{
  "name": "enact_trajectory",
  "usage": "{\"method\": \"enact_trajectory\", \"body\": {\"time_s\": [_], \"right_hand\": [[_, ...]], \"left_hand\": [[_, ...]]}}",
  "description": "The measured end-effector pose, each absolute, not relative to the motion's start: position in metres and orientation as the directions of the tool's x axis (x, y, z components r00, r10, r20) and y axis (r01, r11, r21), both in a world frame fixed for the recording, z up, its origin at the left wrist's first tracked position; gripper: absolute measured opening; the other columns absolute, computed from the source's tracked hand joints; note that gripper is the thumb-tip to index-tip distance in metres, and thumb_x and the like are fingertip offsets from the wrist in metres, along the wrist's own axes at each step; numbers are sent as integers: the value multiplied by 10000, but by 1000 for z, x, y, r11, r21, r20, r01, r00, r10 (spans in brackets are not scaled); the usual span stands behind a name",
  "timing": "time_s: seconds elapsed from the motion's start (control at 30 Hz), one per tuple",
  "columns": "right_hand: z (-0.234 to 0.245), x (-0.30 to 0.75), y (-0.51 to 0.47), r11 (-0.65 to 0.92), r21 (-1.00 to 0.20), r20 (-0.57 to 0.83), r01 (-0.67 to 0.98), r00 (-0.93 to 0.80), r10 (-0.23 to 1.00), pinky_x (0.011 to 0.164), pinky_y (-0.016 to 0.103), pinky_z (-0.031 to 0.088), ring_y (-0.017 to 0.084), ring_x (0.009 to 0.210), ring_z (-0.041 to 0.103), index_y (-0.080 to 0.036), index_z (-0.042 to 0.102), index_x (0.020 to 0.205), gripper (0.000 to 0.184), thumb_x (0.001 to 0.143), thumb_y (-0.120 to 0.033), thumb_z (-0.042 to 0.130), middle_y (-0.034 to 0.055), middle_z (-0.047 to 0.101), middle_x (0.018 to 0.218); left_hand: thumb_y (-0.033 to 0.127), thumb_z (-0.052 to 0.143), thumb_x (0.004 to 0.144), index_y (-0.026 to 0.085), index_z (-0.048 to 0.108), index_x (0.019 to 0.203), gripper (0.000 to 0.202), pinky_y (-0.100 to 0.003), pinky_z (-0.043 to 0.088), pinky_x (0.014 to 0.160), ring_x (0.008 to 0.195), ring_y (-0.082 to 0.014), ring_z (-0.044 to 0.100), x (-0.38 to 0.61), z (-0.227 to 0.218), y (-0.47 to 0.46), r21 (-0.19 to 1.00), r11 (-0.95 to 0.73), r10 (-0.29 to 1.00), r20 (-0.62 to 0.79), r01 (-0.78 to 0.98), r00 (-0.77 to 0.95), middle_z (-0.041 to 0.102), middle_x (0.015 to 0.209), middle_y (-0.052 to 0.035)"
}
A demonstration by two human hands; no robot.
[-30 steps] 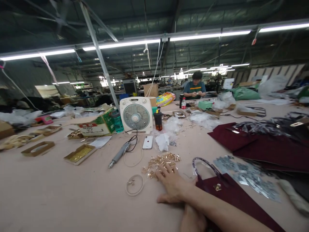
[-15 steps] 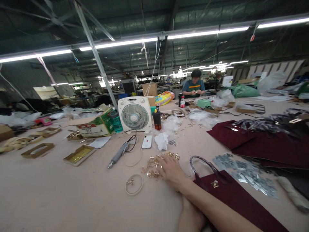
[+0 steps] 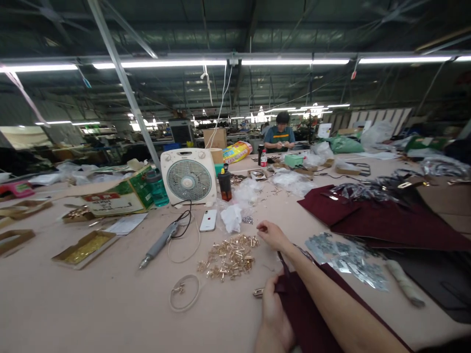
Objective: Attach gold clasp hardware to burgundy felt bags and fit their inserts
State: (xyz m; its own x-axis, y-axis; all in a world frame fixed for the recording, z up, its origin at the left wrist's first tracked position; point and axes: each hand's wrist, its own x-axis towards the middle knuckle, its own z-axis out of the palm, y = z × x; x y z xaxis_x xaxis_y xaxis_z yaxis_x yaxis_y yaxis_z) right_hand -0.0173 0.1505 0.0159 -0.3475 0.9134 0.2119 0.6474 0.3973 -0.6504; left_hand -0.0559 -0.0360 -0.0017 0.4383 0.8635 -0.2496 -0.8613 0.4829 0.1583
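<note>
My left hand [image 3: 274,314] is closed on the edge of a burgundy handbag [image 3: 305,304], near the base of its dark handle. A gold metal fitting [image 3: 258,292] sticks out beside its fingers. My right hand [image 3: 273,236] crosses above the bag, with fingers curled together in a pinch. Whatever it holds, if anything, is too small to make out. Just left of it lies a loose pile of gold metal hardware pieces [image 3: 230,259]. A pale ring [image 3: 171,299] with a few gold pieces inside lies nearer the front.
A grey power screwdriver [image 3: 158,246], a white phone [image 3: 208,220] and a box fan [image 3: 189,179] stand or lie beyond the pile. Silver metal plates [image 3: 346,260] and more burgundy bags [image 3: 386,215] are at right. Across the table, a co-worker [image 3: 281,135] sits.
My right hand has lifted off the gold pile and moved right, fingers now pinched. The bag has been raised and turned in my left hand. The view has swung right.
</note>
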Motion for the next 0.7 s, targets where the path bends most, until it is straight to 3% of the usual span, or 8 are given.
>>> {"method": "enact_trajectory", "body": {"time_s": [0.1,0.23,0.5,0.6,0.7], "right_hand": [[14,-17,150,453,-643,149,618,-479,865,812,283,535,181,853,679,-179,746,1069,258,811,-178,735,37,733,972],[12,-22,143,526,-606,140,598,-570,810,861,292,495,199,934,653,-223,772,1120,387,740,-196,841,45,683,1083],[0,-26,139,573,-618,241,539,-564,790,920,320,448,199,957,607,-227,733,1076,152,955,-288,664,47,640,1093],[-3,-26,138,573,-676,319,463,-517,794,923,332,456,203,941,604,-220,726,945,184,1009,-296,571,47,646,988],[0,-26,137,571,-742,415,351,-428,803,919,352,478,210,909,612,-224,720,848,200,979,-326,609,40,649,898]], "left_hand": [[456,657,831,139,767,1059,405,-508,495,982,963,-354,735,-56,0,-36,160,480,865,-250,-862,435,778,1120,-147],[421,668,828,136,766,1069,386,-492,493,978,981,-352,730,-56,-1,-36,151,456,872,-271,-877,407,770,1175,-142],[403,660,815,123,774,953,332,-489,488,978,1002,-367,723,-55,-5,-35,111,463,859,-299,-879,415,789,1004,-154],[405,653,825,124,774,924,322,-485,481,1001,1035,-372,717,-54,-5,-35,105,462,862,-287,-881,417,795,1011,-156],[415,647,842,130,777,921,323,-492,479,1017,1050,-372,719,-54,-6,-34,120,461,869,-261,-879,420,802,1010,-146]]}}
